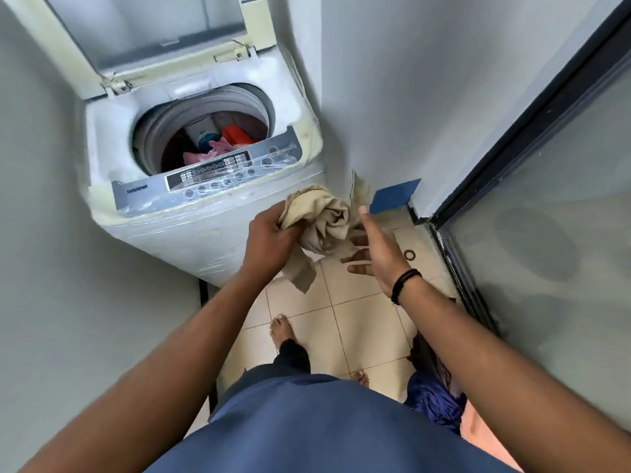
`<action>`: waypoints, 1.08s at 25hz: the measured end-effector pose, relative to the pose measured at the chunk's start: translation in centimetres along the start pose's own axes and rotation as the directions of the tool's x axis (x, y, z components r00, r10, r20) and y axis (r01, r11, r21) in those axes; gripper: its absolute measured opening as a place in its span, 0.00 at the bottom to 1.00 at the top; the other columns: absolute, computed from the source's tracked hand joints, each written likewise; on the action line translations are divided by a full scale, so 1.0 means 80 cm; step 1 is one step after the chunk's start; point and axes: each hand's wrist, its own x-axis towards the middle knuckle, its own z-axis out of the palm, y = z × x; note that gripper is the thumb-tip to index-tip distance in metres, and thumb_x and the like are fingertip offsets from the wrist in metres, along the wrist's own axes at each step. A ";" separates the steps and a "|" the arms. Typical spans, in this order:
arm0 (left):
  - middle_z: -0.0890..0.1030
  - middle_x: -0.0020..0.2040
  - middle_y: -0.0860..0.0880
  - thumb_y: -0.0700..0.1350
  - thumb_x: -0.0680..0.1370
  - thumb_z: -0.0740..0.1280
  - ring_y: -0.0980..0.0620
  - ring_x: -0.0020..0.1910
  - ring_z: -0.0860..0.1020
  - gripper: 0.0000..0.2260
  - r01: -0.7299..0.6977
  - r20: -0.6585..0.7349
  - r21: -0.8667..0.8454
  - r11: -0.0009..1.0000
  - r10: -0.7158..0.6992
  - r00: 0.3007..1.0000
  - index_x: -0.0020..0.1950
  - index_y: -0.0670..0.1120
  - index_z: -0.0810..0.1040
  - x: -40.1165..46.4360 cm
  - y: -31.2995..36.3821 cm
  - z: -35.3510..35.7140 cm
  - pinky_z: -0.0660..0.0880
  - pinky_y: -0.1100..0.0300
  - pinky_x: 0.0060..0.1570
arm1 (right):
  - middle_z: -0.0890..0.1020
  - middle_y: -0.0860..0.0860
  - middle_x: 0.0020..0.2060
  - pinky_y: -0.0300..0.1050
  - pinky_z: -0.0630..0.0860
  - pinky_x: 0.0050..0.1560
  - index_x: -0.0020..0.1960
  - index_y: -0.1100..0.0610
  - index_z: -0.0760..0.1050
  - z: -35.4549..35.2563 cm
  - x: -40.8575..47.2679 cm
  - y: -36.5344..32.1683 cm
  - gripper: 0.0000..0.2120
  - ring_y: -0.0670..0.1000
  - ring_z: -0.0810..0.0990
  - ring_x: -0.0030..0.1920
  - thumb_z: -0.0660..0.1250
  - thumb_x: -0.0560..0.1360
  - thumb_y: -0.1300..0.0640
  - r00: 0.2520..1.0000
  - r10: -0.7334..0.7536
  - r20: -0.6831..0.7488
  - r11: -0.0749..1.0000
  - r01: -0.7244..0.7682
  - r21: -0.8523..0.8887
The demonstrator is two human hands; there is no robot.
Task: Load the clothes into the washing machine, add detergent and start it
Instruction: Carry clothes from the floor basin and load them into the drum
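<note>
Loading clothes: beige garment [321,220] gripped in left hand [273,238], right hand [374,250] spread open and touching it, near the washing machine [211,213]; next, lifting it far-left into the open drum [205,131].

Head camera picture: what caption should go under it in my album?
Left hand grips a bunched beige cloth beside the open washing machine; right hand open.
</note>
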 end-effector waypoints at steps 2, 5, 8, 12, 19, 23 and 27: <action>0.87 0.49 0.54 0.44 0.78 0.73 0.57 0.49 0.83 0.08 0.026 -0.081 -0.070 0.997 -0.032 0.996 0.57 0.47 0.86 0.033 -0.004 -0.036 0.77 0.61 0.46 | 0.84 0.54 0.48 0.49 0.80 0.39 0.56 0.55 0.78 0.035 0.023 -0.031 0.21 0.49 0.83 0.39 0.60 0.81 0.38 0.994 -0.107 -0.029 0.994 0.107 0.001; 0.86 0.49 0.54 0.41 0.78 0.73 0.60 0.48 0.83 0.10 -0.027 -0.132 -0.164 0.986 0.005 0.991 0.59 0.44 0.85 0.083 0.003 -0.095 0.76 0.66 0.47 | 0.84 0.56 0.50 0.50 0.82 0.42 0.59 0.54 0.77 0.102 0.063 -0.084 0.16 0.54 0.84 0.45 0.64 0.80 0.43 0.980 -0.197 0.018 0.980 0.197 -0.022; 0.85 0.51 0.56 0.44 0.76 0.70 0.59 0.51 0.82 0.12 -0.109 -0.175 -0.163 0.981 0.080 0.981 0.59 0.48 0.83 0.131 0.025 -0.149 0.77 0.64 0.51 | 0.84 0.64 0.48 0.55 0.83 0.47 0.52 0.61 0.82 0.168 0.100 -0.140 0.11 0.58 0.84 0.46 0.68 0.79 0.54 0.954 -0.287 0.084 0.952 0.294 -0.088; 0.83 0.49 0.61 0.43 0.74 0.65 0.60 0.51 0.80 0.12 -0.213 -0.215 -0.096 0.972 0.189 0.958 0.53 0.58 0.81 0.191 0.053 -0.226 0.76 0.58 0.53 | 0.83 0.58 0.33 0.44 0.76 0.40 0.37 0.57 0.83 0.244 0.140 -0.225 0.09 0.45 0.78 0.35 0.70 0.75 0.60 0.878 -0.475 0.055 0.863 0.477 -0.164; 0.75 0.73 0.52 0.41 0.70 0.66 0.58 0.71 0.72 0.33 -0.116 -0.281 -0.084 0.990 0.088 0.956 0.77 0.48 0.71 0.294 0.048 -0.286 0.70 0.57 0.72 | 0.83 0.45 0.37 0.30 0.74 0.38 0.45 0.56 0.84 0.296 0.226 -0.306 0.04 0.34 0.78 0.33 0.71 0.77 0.62 0.811 -0.583 0.046 0.799 0.583 -0.150; 0.72 0.73 0.57 0.33 0.71 0.64 0.77 0.53 0.75 0.33 0.006 -0.241 -0.221 0.975 -0.060 0.969 0.77 0.46 0.70 0.326 0.021 -0.277 0.75 0.71 0.51 | 0.85 0.49 0.44 0.31 0.77 0.46 0.51 0.58 0.84 0.309 0.297 -0.301 0.05 0.42 0.82 0.43 0.71 0.77 0.61 0.836 -0.532 0.135 0.801 0.549 -0.241; 0.74 0.74 0.53 0.37 0.75 0.66 0.62 0.40 0.77 0.29 0.215 -0.305 -0.147 0.965 -0.251 0.919 0.76 0.50 0.73 0.361 -0.032 -0.272 0.75 0.66 0.41 | 0.85 0.47 0.45 0.44 0.80 0.55 0.51 0.55 0.85 0.319 0.383 -0.278 0.06 0.48 0.84 0.49 0.71 0.76 0.60 0.882 -0.416 0.222 0.805 0.471 -0.362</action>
